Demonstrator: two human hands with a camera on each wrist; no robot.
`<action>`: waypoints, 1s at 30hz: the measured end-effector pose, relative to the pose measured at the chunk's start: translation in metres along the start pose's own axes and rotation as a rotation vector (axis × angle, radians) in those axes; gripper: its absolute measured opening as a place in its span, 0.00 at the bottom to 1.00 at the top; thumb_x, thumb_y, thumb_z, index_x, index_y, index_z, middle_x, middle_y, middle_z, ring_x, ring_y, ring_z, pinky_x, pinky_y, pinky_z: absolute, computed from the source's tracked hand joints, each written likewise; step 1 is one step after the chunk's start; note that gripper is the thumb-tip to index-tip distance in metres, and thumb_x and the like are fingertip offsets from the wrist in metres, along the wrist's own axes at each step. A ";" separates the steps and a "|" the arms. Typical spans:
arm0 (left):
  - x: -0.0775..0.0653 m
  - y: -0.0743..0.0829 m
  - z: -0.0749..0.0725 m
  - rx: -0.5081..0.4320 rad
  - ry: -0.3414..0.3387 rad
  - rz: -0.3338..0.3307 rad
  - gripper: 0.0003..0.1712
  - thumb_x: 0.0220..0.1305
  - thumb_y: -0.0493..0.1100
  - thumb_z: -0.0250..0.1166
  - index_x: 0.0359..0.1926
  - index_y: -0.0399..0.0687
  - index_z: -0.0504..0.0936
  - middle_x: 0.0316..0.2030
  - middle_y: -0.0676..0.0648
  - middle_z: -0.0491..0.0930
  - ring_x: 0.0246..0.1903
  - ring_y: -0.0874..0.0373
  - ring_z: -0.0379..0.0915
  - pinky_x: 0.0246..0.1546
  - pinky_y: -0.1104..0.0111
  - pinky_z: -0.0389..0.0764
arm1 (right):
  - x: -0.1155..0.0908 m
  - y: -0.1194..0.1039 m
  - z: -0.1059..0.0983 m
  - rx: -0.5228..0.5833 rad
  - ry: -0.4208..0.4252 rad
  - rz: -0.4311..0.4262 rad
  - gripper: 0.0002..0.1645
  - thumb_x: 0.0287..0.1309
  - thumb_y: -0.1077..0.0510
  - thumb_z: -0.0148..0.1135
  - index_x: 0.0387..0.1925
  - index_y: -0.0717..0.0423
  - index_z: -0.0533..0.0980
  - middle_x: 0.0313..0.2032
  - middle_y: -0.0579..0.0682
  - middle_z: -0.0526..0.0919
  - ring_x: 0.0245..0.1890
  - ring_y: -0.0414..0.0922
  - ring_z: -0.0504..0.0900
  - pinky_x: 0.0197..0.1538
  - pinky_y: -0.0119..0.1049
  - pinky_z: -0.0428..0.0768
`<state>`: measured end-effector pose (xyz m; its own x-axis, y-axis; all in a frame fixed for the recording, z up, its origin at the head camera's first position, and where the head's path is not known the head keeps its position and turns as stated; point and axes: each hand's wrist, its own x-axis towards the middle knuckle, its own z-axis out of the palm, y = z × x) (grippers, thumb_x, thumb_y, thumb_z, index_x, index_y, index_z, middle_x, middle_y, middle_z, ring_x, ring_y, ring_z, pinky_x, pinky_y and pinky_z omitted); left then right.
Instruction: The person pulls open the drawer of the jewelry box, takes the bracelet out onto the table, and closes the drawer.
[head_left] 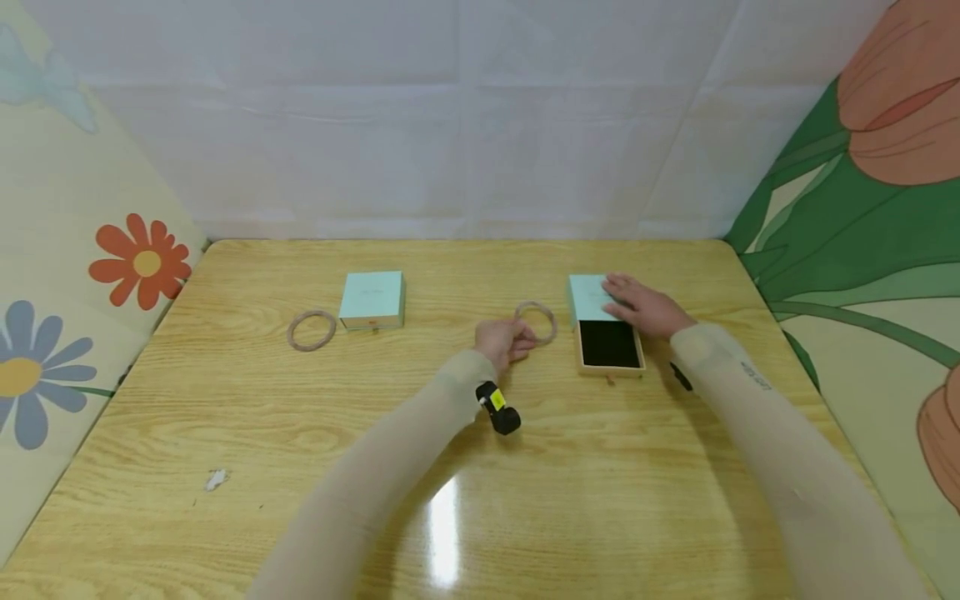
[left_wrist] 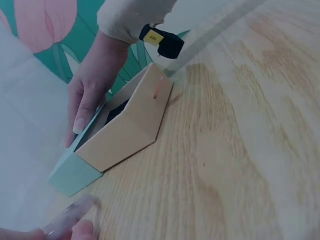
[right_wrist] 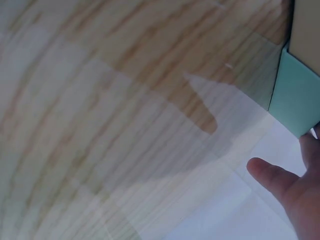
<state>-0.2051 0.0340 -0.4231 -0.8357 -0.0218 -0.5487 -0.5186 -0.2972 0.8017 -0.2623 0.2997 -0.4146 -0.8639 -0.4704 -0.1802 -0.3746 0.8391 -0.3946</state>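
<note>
My left hand (head_left: 504, 342) pinches the near left side of a pinkish bangle (head_left: 555, 323), which looks translucent in the left wrist view. Just to its right is a pale turquoise drawer box (head_left: 587, 300), its cream drawer (head_left: 611, 372) pulled out toward me. Black lining (head_left: 611, 343) covers the drawer's floor. My right hand (head_left: 647, 307) rests on the top right of the box's sleeve, fingers spread and fairly straight. From the left wrist, the right thumb (left_wrist: 81, 124) shows along the sleeve's edge; part of the hand is hidden behind the box.
A second turquoise box (head_left: 372, 293), with its drawer in, stands left on the wooden table (head_left: 555, 500). Another pinkish bangle (head_left: 291, 333) lies beside it. A white sheet (head_left: 465, 150) hangs behind the table, and flower-painted panels (head_left: 885, 250) flank both sides.
</note>
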 end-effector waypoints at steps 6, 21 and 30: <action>0.002 0.002 -0.003 0.044 -0.019 -0.039 0.12 0.68 0.32 0.58 0.47 0.25 0.80 0.21 0.43 0.81 0.18 0.57 0.79 0.18 0.72 0.81 | 0.001 0.001 0.001 -0.007 0.001 -0.004 0.38 0.74 0.45 0.45 0.73 0.65 0.51 0.74 0.65 0.45 0.73 0.62 0.41 0.71 0.60 0.44; 0.011 0.004 -0.009 0.171 -0.091 -0.138 0.16 0.72 0.37 0.57 0.48 0.24 0.79 0.36 0.33 0.84 0.16 0.56 0.79 0.15 0.73 0.80 | 0.004 0.000 0.002 -0.007 0.003 -0.008 0.38 0.74 0.46 0.46 0.72 0.66 0.51 0.73 0.66 0.46 0.73 0.63 0.42 0.72 0.59 0.44; 0.014 0.004 -0.013 0.197 -0.125 -0.166 0.16 0.72 0.38 0.56 0.48 0.24 0.79 0.22 0.39 0.83 0.15 0.56 0.79 0.15 0.72 0.80 | 0.007 0.000 0.004 -0.010 0.004 -0.019 0.37 0.74 0.48 0.47 0.72 0.67 0.52 0.73 0.66 0.47 0.73 0.63 0.42 0.72 0.58 0.45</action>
<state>-0.2167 0.0199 -0.4308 -0.7457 0.1337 -0.6527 -0.6653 -0.0953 0.7405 -0.2674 0.2954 -0.4198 -0.8581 -0.4848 -0.1693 -0.3938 0.8329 -0.3889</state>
